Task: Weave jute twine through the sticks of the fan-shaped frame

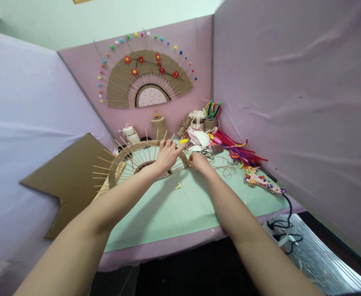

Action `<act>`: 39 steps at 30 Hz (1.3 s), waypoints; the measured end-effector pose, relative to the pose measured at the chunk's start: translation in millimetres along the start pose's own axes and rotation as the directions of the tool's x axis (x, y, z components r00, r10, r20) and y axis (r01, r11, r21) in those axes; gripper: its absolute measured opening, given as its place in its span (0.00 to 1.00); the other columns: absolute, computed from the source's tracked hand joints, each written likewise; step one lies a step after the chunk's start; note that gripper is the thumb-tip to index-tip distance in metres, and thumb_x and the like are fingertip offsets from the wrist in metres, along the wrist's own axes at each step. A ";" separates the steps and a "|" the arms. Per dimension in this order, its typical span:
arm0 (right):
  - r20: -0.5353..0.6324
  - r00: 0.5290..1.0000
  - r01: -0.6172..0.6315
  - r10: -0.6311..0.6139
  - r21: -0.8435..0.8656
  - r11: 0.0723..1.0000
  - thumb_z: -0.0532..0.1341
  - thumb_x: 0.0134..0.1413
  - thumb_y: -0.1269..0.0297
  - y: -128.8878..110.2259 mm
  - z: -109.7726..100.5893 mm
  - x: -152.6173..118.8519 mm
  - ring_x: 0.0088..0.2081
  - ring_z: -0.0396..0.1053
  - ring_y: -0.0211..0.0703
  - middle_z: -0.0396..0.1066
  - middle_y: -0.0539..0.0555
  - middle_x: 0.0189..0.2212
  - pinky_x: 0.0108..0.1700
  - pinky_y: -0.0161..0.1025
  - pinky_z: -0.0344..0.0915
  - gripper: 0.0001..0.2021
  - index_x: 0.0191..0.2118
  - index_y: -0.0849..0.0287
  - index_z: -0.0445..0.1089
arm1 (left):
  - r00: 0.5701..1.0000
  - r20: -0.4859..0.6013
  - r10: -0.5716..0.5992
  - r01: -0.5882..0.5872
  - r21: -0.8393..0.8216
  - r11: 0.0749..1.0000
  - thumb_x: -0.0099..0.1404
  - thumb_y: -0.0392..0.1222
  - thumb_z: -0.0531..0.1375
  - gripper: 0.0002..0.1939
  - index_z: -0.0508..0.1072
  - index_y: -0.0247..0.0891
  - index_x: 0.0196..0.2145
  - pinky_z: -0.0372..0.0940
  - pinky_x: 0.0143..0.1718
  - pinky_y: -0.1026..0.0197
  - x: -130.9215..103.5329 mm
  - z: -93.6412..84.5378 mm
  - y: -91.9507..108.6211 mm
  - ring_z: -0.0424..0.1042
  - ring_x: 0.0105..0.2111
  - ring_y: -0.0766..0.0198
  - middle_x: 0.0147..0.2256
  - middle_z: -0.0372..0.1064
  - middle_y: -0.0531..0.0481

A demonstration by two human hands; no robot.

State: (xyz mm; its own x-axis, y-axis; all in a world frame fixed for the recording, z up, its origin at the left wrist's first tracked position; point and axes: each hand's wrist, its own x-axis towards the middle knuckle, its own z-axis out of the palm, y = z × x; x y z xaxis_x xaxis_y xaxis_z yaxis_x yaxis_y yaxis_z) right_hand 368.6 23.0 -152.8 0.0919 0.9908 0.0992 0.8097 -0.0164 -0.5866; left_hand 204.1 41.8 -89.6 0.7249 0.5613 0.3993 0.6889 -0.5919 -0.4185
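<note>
A half-round fan frame (pixel 118 166) of thin wooden sticks, with brown twine woven into a band, lies on the table. My left hand (pixel 167 156) rests over the top of that band, fingers bent across it and the index finger pointing right. At the frame's right end, my right hand (pixel 199 161) is closed in a pinch on twine, though its fingertips are partly hidden. Loose twine (pixel 227 169) trails in loops to the right of this hand. The fan's small inner half-circle (pixel 164 174) is mostly covered by my left forearm.
A finished fan (pixel 149 61) with red flowers hangs on the back panel. Behind the frame stands a twine cone (pixel 158 126). Pipe cleaners (pixel 242 150) and a corded glue gun (pixel 262 181) lie at right; scissors (pixel 213 109) stand behind. Brown cardboard (pixel 72 176) leans at left.
</note>
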 end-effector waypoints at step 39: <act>0.102 0.994 -0.025 0.042 -0.166 0.986 0.57 0.51 0.73 3.2 11.5 2.7 0.41 0.73 0.48 0.77 0.61 0.38 0.39 0.36 0.62 0.12 0.39 0.61 0.77 | 0.125 0.808 -0.575 0.084 -0.586 -0.806 0.60 0.25 0.55 0.08 0.65 0.37 0.31 0.65 0.39 0.68 -123.9 15.0 21.7 0.70 0.31 0.69 0.29 0.65 0.50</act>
State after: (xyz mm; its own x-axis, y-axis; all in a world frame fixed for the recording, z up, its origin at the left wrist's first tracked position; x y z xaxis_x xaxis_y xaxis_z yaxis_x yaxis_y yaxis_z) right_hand 364.7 27.2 -163.6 0.0664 0.9978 -0.0080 0.8920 -0.0630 -0.4476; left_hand 129.2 -31.9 -160.5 -0.3040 0.8784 -0.3687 -0.4952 0.1849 0.8489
